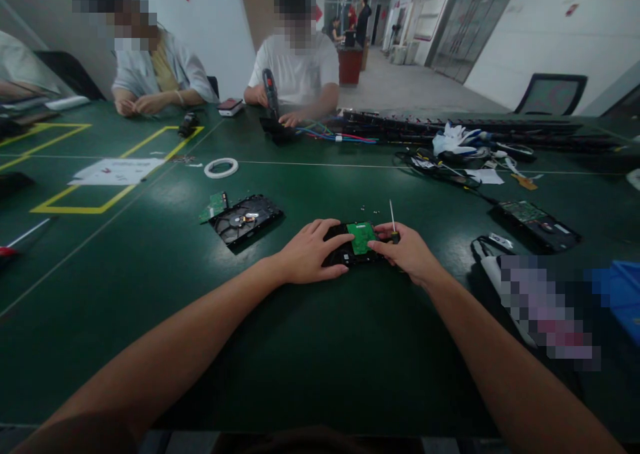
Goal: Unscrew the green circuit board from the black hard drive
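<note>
A black hard drive [330, 258] with a green circuit board [361, 238] on its upper face lies on the table in front of me. My left hand [316, 253] grips its left end, thumb along the near edge and fingers over the top. At the right end is my right hand [406, 253], with a small screwdriver [393, 217] held in it, shaft pointing up and away. Its thumb and index finger touch the board's right edge. Several tiny screws [370, 210] are scattered just beyond the drive.
Left of my hands lies another hard drive [247, 219] beside a loose green board [214, 207]; a tape roll [221, 168] sits behind. To the right are a third drive [537, 224], a pouch [505, 294] and a blue bin [623, 294]. Opposite, a co-worker [300, 74] holds a power tool [271, 93].
</note>
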Available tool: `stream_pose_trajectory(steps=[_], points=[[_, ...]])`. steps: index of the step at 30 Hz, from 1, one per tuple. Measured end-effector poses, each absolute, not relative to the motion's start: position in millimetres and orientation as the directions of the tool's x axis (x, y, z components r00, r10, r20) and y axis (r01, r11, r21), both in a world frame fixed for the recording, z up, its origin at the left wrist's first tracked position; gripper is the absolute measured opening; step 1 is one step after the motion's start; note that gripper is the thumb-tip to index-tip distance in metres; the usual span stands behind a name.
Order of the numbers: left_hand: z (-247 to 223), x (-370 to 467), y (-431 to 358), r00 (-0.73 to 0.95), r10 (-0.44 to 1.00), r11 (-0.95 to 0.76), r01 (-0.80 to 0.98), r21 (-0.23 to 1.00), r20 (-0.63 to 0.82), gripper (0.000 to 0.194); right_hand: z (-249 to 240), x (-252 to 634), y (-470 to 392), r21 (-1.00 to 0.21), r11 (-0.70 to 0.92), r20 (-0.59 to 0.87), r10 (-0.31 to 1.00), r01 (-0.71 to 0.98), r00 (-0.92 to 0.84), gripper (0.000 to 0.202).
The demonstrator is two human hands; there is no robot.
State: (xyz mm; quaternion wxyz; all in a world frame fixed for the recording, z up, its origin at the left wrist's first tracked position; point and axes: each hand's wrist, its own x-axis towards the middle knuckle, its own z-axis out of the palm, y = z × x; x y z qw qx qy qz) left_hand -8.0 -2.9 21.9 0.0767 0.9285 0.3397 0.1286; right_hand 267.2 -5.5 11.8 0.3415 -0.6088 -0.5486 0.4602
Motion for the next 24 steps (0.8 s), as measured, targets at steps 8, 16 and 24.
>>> stream_pose_trajectory(steps=[8,16,24], points=[[21.1,-7.6,-2.5,0.735,0.656,-0.752,0.614,0.241,0.172,0.071,9.7,267.5,-5.7,-0.92,-0.164,-0.189,0.981,0.357,-0.035,0.056],[18.9,-8.1,-2.3,0.735,0.652,-0.755,0.611,0.236,0.183,0.071,13.5,265.5,-7.2,-0.915,-0.165,-0.185,0.983,0.367,-0.02,0.054],[17.1,-9.1,-1.3,0.738,0.646,-0.761,0.605,0.234,0.195,0.068,13.8,265.3,-7.5,-0.913,-0.163,-0.186,0.982,0.373,-0.025,0.055]])
